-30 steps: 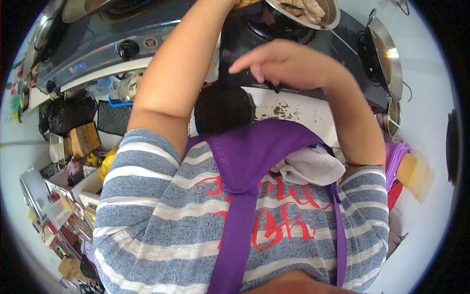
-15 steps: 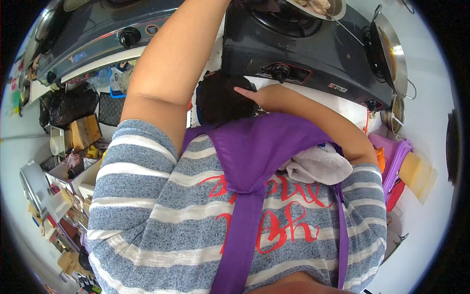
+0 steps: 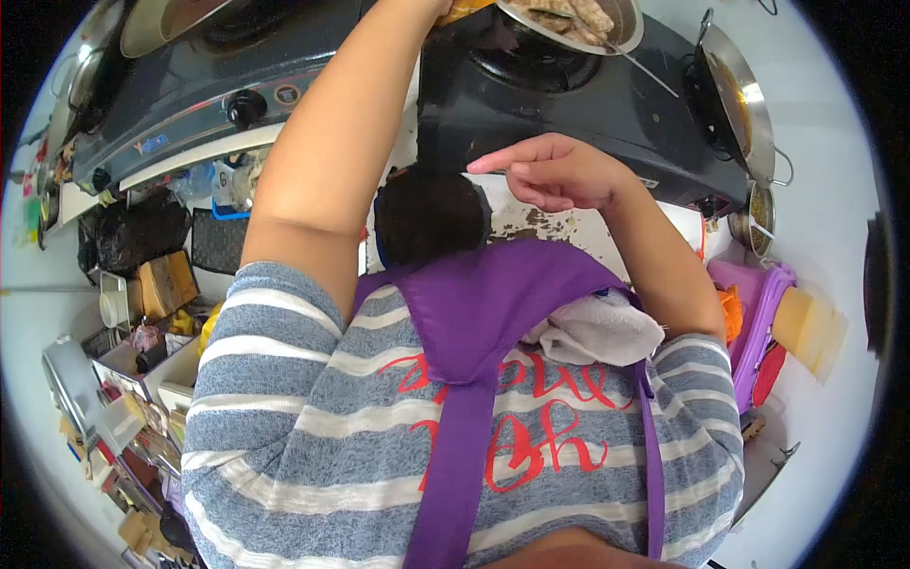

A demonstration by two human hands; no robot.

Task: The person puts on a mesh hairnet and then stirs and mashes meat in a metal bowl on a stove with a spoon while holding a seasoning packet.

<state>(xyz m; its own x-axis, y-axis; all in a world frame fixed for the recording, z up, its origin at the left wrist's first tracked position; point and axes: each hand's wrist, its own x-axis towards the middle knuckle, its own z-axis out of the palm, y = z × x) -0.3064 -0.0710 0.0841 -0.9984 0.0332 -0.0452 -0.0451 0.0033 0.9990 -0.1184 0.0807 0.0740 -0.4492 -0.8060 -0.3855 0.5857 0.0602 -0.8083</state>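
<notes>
My left hand [image 3: 442,8] is almost wholly cut off by the top edge, beside something yellow [image 3: 466,9]; its fingers are hidden. Above the black stove [image 3: 588,123], my right hand [image 3: 569,173] is empty, with its index finger stretched to the left and the others loosely bent apart. A metal pan [image 3: 633,33] of pale meat pieces [image 3: 573,17] sits on the burner, and a thin utensil handle [image 3: 654,78] sticks out over its rim. Below the right hand's fingertip lies a dark round shape [image 3: 431,218] that I cannot make out.
A second stove [image 3: 209,119] with a pan [image 3: 156,28] stands left. At right are a wok [image 3: 744,100], a smaller pan [image 3: 756,223] and a purple container [image 3: 758,303]. Boxes and kitchenware [image 3: 142,370] crowd the lower left. A white cloth [image 3: 602,329] is tucked in my purple apron [image 3: 512,294].
My right hand has risen from near the apron to the stove's front edge, its fingers now showing. The view has shifted, bringing more of the meat pan and the yellow thing into sight.
</notes>
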